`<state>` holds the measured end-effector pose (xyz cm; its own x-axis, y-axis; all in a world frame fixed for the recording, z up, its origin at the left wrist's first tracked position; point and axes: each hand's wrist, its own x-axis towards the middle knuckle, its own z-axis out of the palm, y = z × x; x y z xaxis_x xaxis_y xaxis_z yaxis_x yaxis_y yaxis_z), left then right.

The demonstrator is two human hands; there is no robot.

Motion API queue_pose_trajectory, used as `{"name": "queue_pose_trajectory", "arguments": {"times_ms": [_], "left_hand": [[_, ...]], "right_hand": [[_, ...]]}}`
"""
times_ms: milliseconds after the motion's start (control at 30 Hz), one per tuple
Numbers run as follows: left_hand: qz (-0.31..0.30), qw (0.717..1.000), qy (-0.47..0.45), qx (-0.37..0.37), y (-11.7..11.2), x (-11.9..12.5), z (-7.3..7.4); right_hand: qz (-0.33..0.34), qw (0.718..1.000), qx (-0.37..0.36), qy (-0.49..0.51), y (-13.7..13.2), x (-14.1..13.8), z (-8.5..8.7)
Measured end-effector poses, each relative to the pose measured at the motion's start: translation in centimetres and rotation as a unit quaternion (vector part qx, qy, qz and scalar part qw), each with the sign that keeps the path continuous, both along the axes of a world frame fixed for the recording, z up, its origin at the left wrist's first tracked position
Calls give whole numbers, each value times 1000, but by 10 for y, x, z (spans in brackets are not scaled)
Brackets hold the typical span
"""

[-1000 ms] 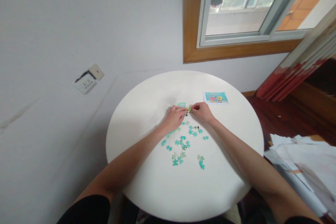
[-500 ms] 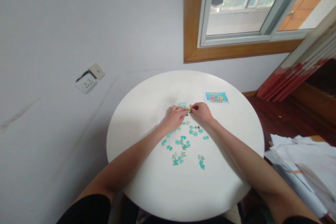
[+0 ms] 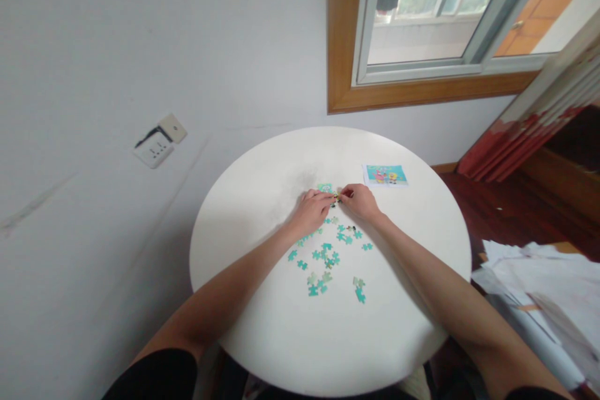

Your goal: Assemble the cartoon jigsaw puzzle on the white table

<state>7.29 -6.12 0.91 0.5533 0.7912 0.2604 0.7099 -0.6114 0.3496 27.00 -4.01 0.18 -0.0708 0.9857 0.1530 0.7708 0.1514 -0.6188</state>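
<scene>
My left hand point(image 3: 312, 209) lies low over the table, its fingers stretched to the right and their tips on a small joined patch of jigsaw puzzle point(image 3: 324, 187). Part of that patch is hidden under the fingers. From the other side my right hand point(image 3: 360, 201) pinches a small yellowish puzzle piece point(image 3: 336, 197) against the patch, close to the left fingertips. Several loose turquoise and pale green puzzle pieces point(image 3: 327, 254) are scattered nearer to me. A few form little clusters, such as the pale and turquoise cluster point(image 3: 320, 283).
The round white table point(image 3: 253, 200) stands against the wall. A picture card point(image 3: 386, 175) with cartoon figures lies beyond my right hand. Papers point(image 3: 539, 281) are piled low on the right. A wall socket point(image 3: 154, 149) is at the left, a wood-framed window point(image 3: 422, 94) above.
My right hand has shifted slightly left, bringing its pinched fingertips closer to the left fingers. My left hand and the scattered pieces stay practically where they were.
</scene>
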Motion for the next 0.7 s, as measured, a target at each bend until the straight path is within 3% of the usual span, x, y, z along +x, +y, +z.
{"name": "queue_pose_trajectory", "arguments": {"times_ms": [367, 700], "left_hand": [[4, 1000, 6, 0, 1, -1, -2], [5, 1000, 3, 7, 1, -2, -4]], "right_hand": [[8, 1000, 12, 15, 4, 4, -4], [102, 994, 28, -33, 1, 14, 5]]}}
